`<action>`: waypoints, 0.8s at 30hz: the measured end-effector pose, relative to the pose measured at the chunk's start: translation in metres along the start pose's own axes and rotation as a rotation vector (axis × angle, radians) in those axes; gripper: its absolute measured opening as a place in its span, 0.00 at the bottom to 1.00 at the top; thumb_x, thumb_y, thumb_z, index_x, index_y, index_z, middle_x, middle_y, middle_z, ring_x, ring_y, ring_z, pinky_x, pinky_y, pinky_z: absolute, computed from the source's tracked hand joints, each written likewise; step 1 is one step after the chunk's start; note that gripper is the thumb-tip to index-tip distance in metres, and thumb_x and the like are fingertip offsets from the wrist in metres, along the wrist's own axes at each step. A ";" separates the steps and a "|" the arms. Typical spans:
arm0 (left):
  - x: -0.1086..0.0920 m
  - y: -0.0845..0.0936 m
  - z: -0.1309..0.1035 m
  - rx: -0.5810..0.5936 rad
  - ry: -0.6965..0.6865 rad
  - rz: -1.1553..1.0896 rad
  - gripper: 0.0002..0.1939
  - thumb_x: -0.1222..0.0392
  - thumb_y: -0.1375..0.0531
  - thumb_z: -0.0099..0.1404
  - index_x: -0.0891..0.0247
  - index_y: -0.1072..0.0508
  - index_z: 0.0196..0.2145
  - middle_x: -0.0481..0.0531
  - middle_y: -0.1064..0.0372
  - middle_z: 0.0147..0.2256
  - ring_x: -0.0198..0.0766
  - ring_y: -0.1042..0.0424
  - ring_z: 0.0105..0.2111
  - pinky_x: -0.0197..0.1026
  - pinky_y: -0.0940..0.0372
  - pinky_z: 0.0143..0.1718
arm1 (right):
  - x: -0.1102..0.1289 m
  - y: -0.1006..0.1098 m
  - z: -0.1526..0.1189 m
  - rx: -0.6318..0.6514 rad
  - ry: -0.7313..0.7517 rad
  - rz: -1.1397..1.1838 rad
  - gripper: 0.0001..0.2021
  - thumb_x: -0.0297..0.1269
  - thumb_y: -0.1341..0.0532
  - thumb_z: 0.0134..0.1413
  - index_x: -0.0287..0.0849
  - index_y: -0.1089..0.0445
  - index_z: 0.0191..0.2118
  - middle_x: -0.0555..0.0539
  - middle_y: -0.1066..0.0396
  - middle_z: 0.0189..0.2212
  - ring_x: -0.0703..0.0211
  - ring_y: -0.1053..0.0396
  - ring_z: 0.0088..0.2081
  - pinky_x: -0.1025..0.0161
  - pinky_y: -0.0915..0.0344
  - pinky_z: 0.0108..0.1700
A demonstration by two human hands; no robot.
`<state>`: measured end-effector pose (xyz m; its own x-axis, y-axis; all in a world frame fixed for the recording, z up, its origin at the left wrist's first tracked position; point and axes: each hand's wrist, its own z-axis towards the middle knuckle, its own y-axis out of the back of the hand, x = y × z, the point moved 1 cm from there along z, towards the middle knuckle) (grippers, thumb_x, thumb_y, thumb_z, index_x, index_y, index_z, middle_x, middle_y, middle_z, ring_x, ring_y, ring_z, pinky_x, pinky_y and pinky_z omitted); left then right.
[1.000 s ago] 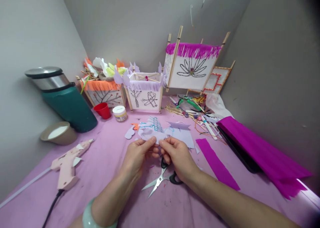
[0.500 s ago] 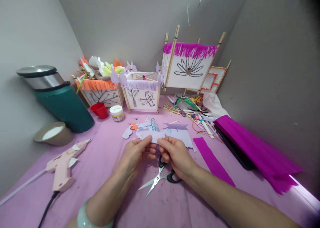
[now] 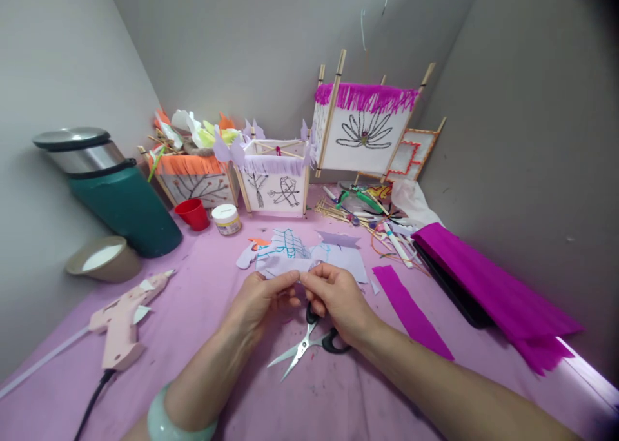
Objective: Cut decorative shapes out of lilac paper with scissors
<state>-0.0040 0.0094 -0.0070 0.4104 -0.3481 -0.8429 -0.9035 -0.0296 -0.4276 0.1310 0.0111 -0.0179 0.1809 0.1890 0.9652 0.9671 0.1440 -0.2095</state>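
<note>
Both hands meet near the middle of the table, pinching the near edge of a pale lilac paper (image 3: 285, 266). My left hand (image 3: 265, 293) has its thumb on top of the paper, its fingers curled beneath. Close beside it, my right hand (image 3: 333, 293) grips the same edge between thumb and fingers. Just behind lies paper with blue drawn lines (image 3: 290, 242), next to another lilac sheet (image 3: 352, 262). Black-handled scissors (image 3: 304, 344) lie with blades apart below the hands, one handle partly hidden by my right hand.
A pink glue gun (image 3: 123, 318), a green bottle (image 3: 126, 202), a bowl (image 3: 120, 264), a red cup (image 3: 192, 214) and a white jar (image 3: 226, 220) stand or lie left. Paper lanterns (image 3: 275, 186) stand behind. Magenta paper (image 3: 493, 293) and a magenta strip (image 3: 411, 309) lie right.
The two thumbs have come closer together on the lilac paper. The held paper has shifted slightly left and toward me, showing more of the blue-lined paper behind.
</note>
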 end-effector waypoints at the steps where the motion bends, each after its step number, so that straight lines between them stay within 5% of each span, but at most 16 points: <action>1: -0.001 0.001 0.000 -0.004 -0.013 0.012 0.07 0.67 0.32 0.50 0.68 0.27 0.26 0.47 0.33 0.21 0.30 0.34 0.20 0.32 0.36 0.21 | 0.001 0.000 0.000 0.009 -0.001 -0.014 0.14 0.45 0.36 0.46 0.41 0.39 0.24 0.57 0.37 0.16 0.72 0.47 0.13 0.73 0.52 0.16; 24: 0.002 0.004 0.005 -0.010 -0.094 0.046 0.11 0.65 0.31 0.48 0.66 0.31 0.20 0.44 0.38 0.15 0.28 0.38 0.15 0.31 0.42 0.17 | -0.003 0.003 0.002 0.055 0.093 -0.160 0.15 0.47 0.38 0.49 0.42 0.39 0.25 0.56 0.37 0.17 0.71 0.46 0.14 0.72 0.51 0.16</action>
<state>-0.0060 0.0135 -0.0125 0.3780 -0.2603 -0.8885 -0.9225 -0.0253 -0.3851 0.1334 0.0132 -0.0220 0.0437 0.0691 0.9967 0.9741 0.2185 -0.0578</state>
